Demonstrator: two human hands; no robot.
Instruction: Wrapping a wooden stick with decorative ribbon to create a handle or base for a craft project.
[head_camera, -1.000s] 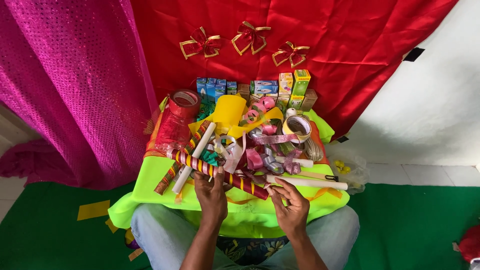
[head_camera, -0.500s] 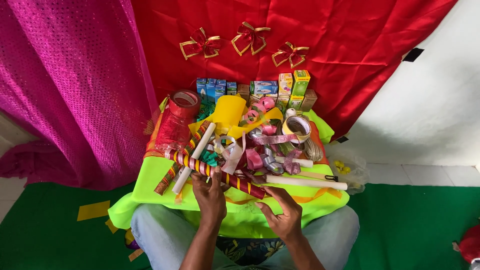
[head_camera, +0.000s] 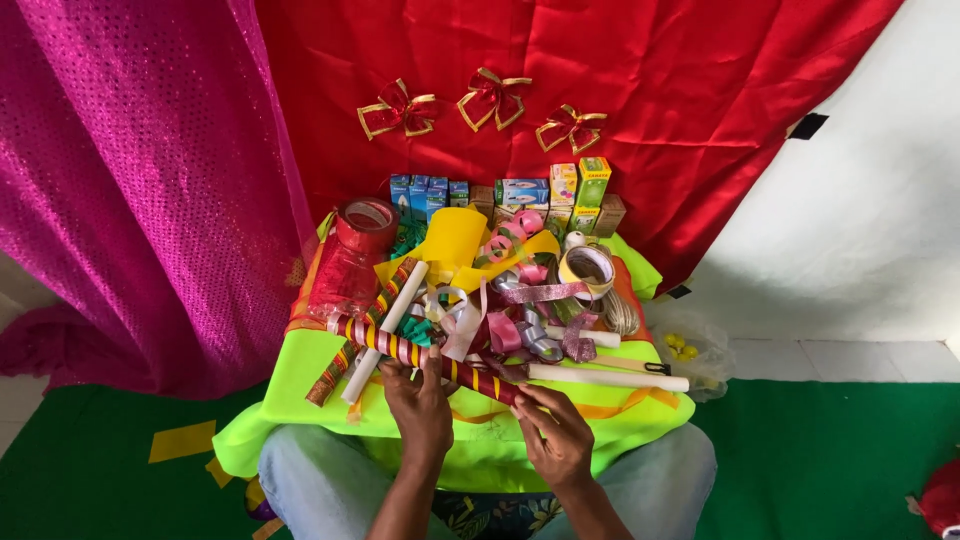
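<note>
Draping the wall, a red satin backdrop (head_camera: 640, 110) hangs behind a neon-yellow covered table (head_camera: 300, 375) heaped with ribbon curls (head_camera: 520, 315) and small boxes (head_camera: 545, 195). A red-and-gold striped wrapping roll (head_camera: 400, 350) lies along the front edge. Left hand (head_camera: 420, 410) and right hand (head_camera: 556, 440) both pinch it, fingers closed.
</note>
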